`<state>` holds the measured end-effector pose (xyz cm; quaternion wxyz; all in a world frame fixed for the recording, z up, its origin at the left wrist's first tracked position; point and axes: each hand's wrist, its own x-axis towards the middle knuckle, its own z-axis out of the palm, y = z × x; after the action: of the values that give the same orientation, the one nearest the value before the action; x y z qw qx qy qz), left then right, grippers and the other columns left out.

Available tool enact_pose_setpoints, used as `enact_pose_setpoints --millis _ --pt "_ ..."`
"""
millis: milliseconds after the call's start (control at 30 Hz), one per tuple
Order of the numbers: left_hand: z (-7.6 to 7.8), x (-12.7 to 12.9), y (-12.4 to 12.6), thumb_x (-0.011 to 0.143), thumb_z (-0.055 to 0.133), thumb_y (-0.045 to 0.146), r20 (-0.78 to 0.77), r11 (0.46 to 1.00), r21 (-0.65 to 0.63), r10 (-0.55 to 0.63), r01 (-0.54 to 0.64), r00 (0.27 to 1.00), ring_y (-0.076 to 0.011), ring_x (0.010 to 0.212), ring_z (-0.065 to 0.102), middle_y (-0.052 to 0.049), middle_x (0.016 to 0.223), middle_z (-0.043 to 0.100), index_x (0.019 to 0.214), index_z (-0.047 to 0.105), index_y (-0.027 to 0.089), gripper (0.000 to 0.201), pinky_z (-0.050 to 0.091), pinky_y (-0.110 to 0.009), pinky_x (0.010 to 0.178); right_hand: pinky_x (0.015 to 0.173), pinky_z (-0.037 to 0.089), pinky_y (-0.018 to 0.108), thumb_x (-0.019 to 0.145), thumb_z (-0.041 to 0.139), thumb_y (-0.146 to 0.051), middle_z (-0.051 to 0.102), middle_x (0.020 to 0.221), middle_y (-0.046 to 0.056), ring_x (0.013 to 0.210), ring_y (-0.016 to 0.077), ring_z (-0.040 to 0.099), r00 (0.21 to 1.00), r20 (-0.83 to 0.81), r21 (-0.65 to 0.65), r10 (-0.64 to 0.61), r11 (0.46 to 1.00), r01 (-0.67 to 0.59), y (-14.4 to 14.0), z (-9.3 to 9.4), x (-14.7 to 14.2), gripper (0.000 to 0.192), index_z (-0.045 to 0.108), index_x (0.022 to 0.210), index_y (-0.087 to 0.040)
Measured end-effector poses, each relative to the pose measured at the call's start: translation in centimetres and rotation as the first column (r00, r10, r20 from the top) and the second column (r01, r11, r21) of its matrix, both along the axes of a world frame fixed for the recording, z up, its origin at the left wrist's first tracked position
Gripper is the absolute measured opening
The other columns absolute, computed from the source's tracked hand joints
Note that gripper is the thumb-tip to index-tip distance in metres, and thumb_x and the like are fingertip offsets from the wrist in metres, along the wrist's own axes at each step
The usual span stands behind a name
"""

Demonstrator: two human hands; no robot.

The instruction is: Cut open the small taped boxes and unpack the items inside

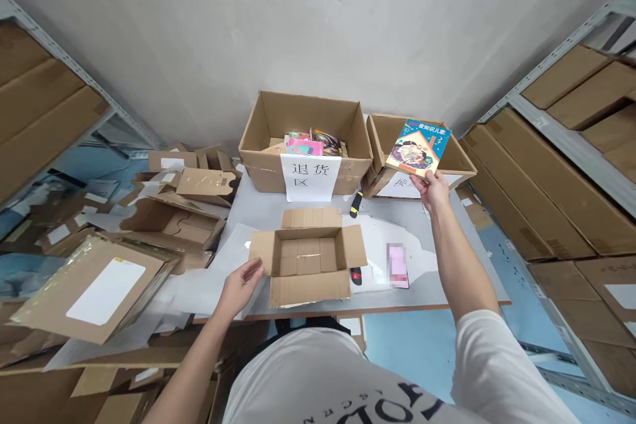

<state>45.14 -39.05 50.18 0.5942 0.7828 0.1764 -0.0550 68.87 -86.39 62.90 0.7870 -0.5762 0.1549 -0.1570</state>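
Observation:
My right hand (434,191) grips the lower edge of a blue book (418,148) with an illustrated cover. The book is tilted over the right-hand cardboard carton (460,158) and covers much of its opening. My left hand (243,283) is at the left flap of a small open cardboard box (309,288), with fingers closed at the flap's edge. Inside, this box shows a bare bottom. Behind it stands a larger carton (258,169) with a printed paper sign (312,179) on its front and several books (305,146) inside.
A yellow-and-black box cutter (356,204) lies in front of the cartons. A phone (397,265) and a red-and-black tool (356,275) are right of the small box. Opened cardboard boxes (173,222) pile up at the left. Shelves of cartons (521,185) flank the right side.

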Motion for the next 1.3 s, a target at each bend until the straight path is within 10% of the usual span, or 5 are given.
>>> enact_pose_setpoints --millis 300,800,933,1067,1300 --pt "-1.0 -0.7 0.8 0.069 0.058 0.068 0.000 0.975 0.220 0.026 -0.025 1.000 -0.0290 0.108 0.063 -0.013 0.115 0.068 0.110 0.064 0.016 0.066 0.047 -0.041 0.098 0.064 0.060 0.020 0.089 0.055 -0.016 0.061 0.083 0.002 0.065 0.0066 0.065 0.970 -0.215 0.008 -0.110 0.993 0.114 -3.5 -2.4 9.2 0.005 0.052 0.092 -0.013" --pt "0.6 -2.4 0.7 0.082 0.048 0.056 -0.048 0.856 0.517 0.035 -0.005 0.998 -0.0210 0.062 0.065 -0.012 0.124 0.062 0.123 0.060 0.017 0.058 0.050 -0.039 0.083 0.060 0.058 0.022 0.082 0.054 -0.008 0.063 0.083 0.008 0.063 0.0099 0.066 0.963 -0.217 -0.234 -0.160 0.966 0.108 -2.2 -4.2 11.2 0.012 0.056 0.093 -0.010" --pt "-2.2 -3.6 2.9 0.087 0.040 0.052 0.002 0.840 0.522 0.173 -0.149 0.985 -0.0302 0.111 0.059 -0.013 0.135 0.054 0.127 0.056 0.016 0.056 0.039 -0.044 0.104 0.067 0.057 0.025 0.084 0.054 -0.019 0.064 0.105 0.010 0.075 0.0108 0.068 0.976 0.018 -0.360 -0.219 0.909 0.210 -0.7 -6.1 6.5 0.029 0.054 0.112 -0.014" --pt "-7.4 -3.6 5.4 0.088 0.036 0.054 -0.137 0.892 0.381 0.314 -0.242 0.940 -0.0278 0.140 0.027 -0.013 0.151 0.032 0.137 0.044 0.011 0.065 0.018 -0.042 0.117 0.073 0.055 0.028 0.082 0.056 -0.037 0.064 0.112 0.009 0.090 0.0143 0.067 0.987 -0.012 -0.362 -0.162 0.920 0.146 3.2 -11.8 -4.0 0.038 0.053 0.115 -0.019" --pt "-11.1 -0.8 2.2 0.088 0.007 0.066 -0.470 0.863 -0.176 0.349 -0.474 0.810 -0.0285 0.139 0.029 -0.013 0.151 0.030 0.144 0.033 0.018 0.078 0.026 -0.052 0.111 0.067 0.056 0.033 0.072 0.058 -0.050 0.070 0.073 0.003 0.081 0.0222 0.068 0.817 -0.476 0.119 0.325 0.944 -0.307 13.3 -20.6 -18.2 0.030 0.061 0.080 -0.021"
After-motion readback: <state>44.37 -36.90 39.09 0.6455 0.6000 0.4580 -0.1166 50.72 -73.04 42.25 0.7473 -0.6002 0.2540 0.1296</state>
